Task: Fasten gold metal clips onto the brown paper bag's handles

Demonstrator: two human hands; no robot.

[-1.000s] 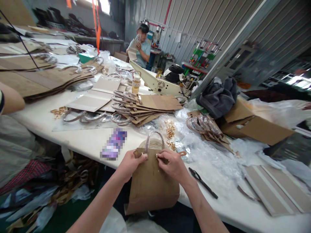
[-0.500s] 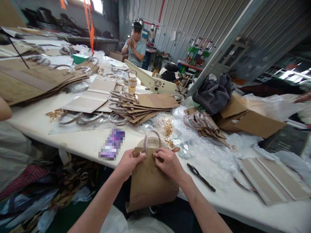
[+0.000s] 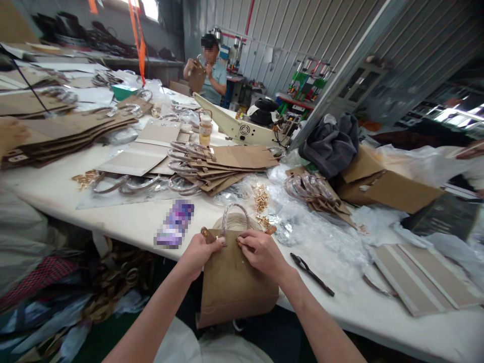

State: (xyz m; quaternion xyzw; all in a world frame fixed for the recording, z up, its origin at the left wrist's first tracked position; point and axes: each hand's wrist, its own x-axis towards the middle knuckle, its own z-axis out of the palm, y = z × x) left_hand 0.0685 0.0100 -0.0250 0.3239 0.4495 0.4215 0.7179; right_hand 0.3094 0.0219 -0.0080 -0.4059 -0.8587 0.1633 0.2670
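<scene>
Kraft paper bag [image 3: 236,282] hangs over near table edge [image 3: 132,229]; my left hand [image 3: 198,254] pinches its top rim, right hand [image 3: 260,254] pinches handle tab [image 3: 242,241]. I judge: keep tab square to rim, press evenly.

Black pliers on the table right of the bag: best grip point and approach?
Take the black pliers from above, across the two long handles near mid-length. They lie flat on the white table, running diagonally toward the edge, clear of the plastic film. The right hand, now pinching the brown bag top, is nearest.
</scene>
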